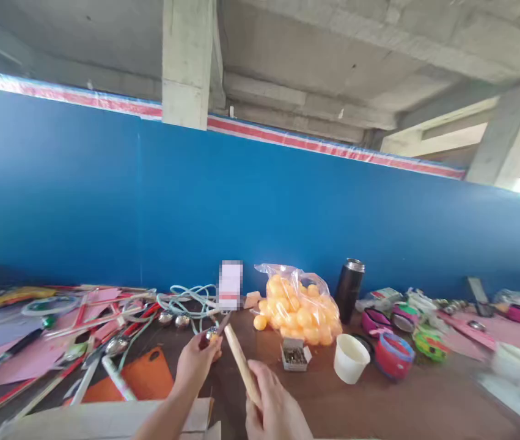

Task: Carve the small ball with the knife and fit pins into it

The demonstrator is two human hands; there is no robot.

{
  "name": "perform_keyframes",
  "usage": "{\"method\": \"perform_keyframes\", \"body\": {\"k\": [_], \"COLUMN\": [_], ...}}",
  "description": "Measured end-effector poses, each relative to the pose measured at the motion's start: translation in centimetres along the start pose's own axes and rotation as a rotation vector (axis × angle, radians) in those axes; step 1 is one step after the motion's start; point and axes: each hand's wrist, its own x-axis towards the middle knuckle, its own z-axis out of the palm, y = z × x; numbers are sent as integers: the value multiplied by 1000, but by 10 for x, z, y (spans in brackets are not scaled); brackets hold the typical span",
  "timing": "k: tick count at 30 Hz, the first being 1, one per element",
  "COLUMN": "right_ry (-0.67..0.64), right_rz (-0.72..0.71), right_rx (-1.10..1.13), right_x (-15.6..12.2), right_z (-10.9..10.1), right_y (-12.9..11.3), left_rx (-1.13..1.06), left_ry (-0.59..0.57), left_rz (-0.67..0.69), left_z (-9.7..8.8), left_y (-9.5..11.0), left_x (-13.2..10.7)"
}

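My right hand (271, 400) is wrapped round the pale wooden handle of a hammer (240, 360), which slants up and left. The hammer's narrow dark metal head meets the handle's far end, close to my left fingers. My left hand (198, 360) pinches a small shiny silver ball (212, 333) between thumb and fingers. The ball is partly covered by the fingers and by the dark metal; whether metal and ball touch, I cannot tell. A small open box of metal bits (295, 355) stands right of the hammer.
Behind the hands lie a clear bag of orange balls (299, 311) and a pale blue cord (186, 299). A black bottle (350, 290) and a white cup (350, 360) stand to the right. Sticks, paper and an orange sheet (143, 376) clutter the left. A blue wall (260, 201) closes the back.
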Motion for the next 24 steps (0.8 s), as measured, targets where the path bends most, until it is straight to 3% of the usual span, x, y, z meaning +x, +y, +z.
{"method": "perform_keyframes", "body": {"k": [8,14,20,24], "right_ry": [103,9,94,23], "right_rz": [-2,62,46,62], "right_rx": [-65,-105,-101,-101], "right_x": [-4,-3,-3,-3], "right_z": [2,-2,-2,-3], "right_y": [-2,-6,-6,-5], "left_rx": [-18,42,42,52], "left_ry": [-14,-53,-78,-70], "left_rz": [2,5,21,-2], "left_z": [0,0,0,1], "left_y": [-1,-1,-3,-2], "left_x": [-2,-3,-1,-2]}}
